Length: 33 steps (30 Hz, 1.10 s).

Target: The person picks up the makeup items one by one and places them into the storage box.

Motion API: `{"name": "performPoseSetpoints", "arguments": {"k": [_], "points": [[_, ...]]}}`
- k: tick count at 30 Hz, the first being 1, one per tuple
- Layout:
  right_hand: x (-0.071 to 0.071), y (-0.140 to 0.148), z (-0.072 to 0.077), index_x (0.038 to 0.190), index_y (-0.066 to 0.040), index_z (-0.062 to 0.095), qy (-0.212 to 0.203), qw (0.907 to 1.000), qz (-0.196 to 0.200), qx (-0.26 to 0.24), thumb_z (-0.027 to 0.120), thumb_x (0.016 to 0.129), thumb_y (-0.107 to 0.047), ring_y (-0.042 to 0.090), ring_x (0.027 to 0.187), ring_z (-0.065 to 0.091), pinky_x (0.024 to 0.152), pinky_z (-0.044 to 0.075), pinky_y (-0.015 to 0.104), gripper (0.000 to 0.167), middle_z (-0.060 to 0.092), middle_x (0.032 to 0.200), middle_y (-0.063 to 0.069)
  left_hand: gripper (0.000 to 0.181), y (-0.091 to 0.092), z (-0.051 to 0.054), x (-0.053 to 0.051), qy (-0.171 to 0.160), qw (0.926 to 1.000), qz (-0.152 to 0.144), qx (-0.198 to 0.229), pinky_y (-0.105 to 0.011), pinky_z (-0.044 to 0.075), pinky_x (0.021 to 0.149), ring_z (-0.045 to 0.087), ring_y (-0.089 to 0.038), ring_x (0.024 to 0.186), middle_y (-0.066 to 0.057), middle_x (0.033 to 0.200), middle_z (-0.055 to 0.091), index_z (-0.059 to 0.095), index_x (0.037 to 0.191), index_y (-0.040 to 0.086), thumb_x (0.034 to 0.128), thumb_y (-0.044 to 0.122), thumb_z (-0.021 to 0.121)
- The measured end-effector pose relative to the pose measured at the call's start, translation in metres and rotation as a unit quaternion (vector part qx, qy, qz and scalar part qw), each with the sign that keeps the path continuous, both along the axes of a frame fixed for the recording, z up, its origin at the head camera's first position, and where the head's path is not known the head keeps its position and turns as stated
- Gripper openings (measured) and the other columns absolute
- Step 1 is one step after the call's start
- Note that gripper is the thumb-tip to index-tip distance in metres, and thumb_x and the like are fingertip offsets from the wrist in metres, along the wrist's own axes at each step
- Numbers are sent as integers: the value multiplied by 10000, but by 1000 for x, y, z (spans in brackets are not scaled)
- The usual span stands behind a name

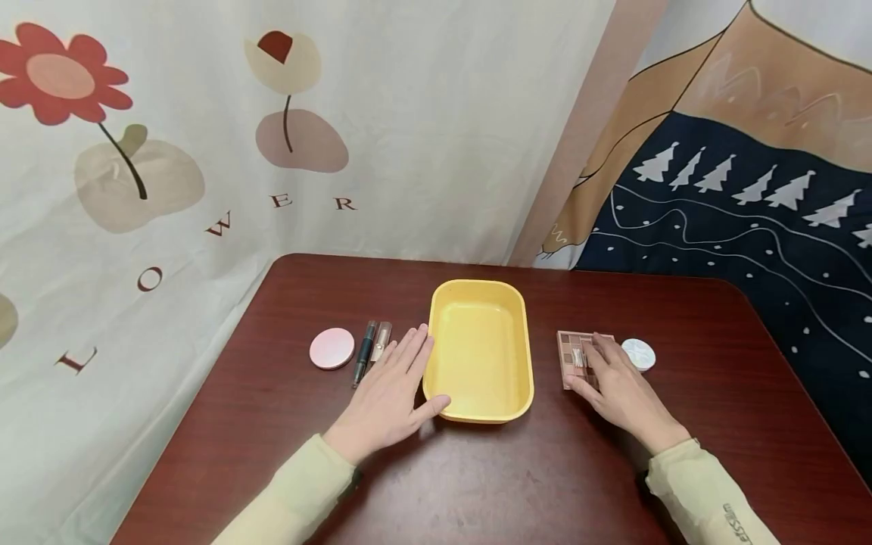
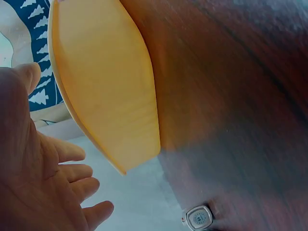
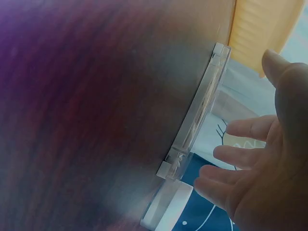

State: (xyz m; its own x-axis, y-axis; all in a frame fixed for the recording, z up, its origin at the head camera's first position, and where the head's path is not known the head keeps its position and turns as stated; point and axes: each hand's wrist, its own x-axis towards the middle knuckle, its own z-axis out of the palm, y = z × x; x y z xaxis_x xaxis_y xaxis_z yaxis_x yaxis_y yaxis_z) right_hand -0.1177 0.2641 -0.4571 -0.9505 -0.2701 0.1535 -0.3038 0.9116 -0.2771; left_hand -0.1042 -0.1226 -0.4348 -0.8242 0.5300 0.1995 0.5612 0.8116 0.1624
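A yellow rectangular plastic tray [image 1: 480,359] stands on the table. My left hand [image 1: 388,397] is by its left rim with fingers extended; the left wrist view shows the palm apart from the tray's side wall [image 2: 103,86]. Above a square eyeshadow palette [image 1: 571,350] hovers my right hand [image 1: 623,393], fingers loosely spread and partly covering it. In the right wrist view a gap separates those fingers from the palette's clear edge [image 3: 199,108]. Just right of the palette lies a round white lidded container [image 1: 639,354]. Neither hand grips anything.
Left of the tray lie a round pink compact [image 1: 331,348], a dark slim pen-like tube [image 1: 365,352] and a clear-and-pink tube [image 1: 381,341], partly behind the left hand. The dark red-brown table [image 1: 490,484] backs onto a printed curtain [image 1: 422,136].
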Motion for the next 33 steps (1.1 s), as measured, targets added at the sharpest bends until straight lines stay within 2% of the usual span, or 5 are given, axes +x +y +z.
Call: {"name": "performPoseSetpoints", "arguments": {"k": [5,14,25,29,33], "points": [[-1,-1,0,1420,124,507,-6,10000,36,35,756,933,-353,507,1335,446,1094,395,644,726,462,1450,342,926,3,0,4,-310,9995,83,74,-466,247,1242,224,-300,1570,-177,1693,229,298,1597,-22,1004,666,476],[-2,-2,-3,1416,139,492,-263,9995,-70,164,768,919,-346,548,1335,433,1118,347,666,747,439,1445,400,1002,11,1,10,-778,9966,185,196,-454,251,1242,220,-293,1571,-176,1690,234,318,1578,-56,953,692,553],[1,-3,-2,1423,156,483,-328,9990,-272,155,770,921,-331,562,1337,430,1104,360,674,757,411,1470,414,1079,18,3,11,-985,9934,369,453,-451,241,1245,210,-316,1571,-225,1679,221,293,1572,-89,902,678,650],[3,-3,-2,1377,171,524,-205,9992,-292,205,767,922,-338,581,1312,457,1073,395,674,725,427,1454,429,1104,20,3,11,-983,9926,433,566,-451,234,1248,219,-331,1567,-234,1678,215,294,1567,-99,884,681,674],[4,-3,-4,1332,183,555,-123,9988,-398,275,767,921,-338,591,1283,482,1051,416,674,697,447,1431,442,1129,23,3,11,-1100,9890,498,858,-463,258,1237,251,-340,1556,-232,1672,237,293,1569,-95,849,654,735]]}}
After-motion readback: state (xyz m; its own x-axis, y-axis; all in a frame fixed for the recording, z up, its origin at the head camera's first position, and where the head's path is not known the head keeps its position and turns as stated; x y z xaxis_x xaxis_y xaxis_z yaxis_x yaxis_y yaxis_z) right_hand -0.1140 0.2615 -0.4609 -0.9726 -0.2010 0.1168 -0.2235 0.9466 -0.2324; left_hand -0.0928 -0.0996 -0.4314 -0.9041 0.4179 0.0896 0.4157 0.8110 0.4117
